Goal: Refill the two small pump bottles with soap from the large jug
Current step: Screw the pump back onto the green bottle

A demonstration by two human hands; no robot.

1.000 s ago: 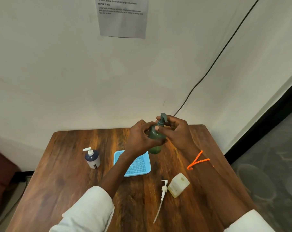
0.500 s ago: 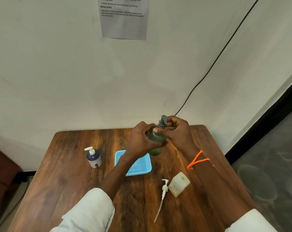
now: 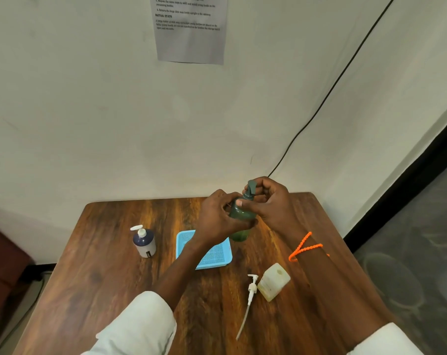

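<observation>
My left hand (image 3: 218, 219) wraps the green pump bottle (image 3: 240, 216) to steady it upright above the worktop (image 3: 109, 278), while my right hand (image 3: 271, 201) pinches its pump collar, I judge to twist it. The jug (image 3: 273, 281) lies near my right forearm.

A brown wooden worktop (image 3: 114, 290) fills the lower middle of the frame, pushed against an off-white wall (image 3: 76, 111). A grey printed sheet (image 3: 191, 44) hangs at top centre. A black cable (image 3: 327, 96) runs diagonally down the wall from the upper right. Grey floor (image 3: 422, 252) with a black skirting strip (image 3: 407, 172) lies at right.
</observation>
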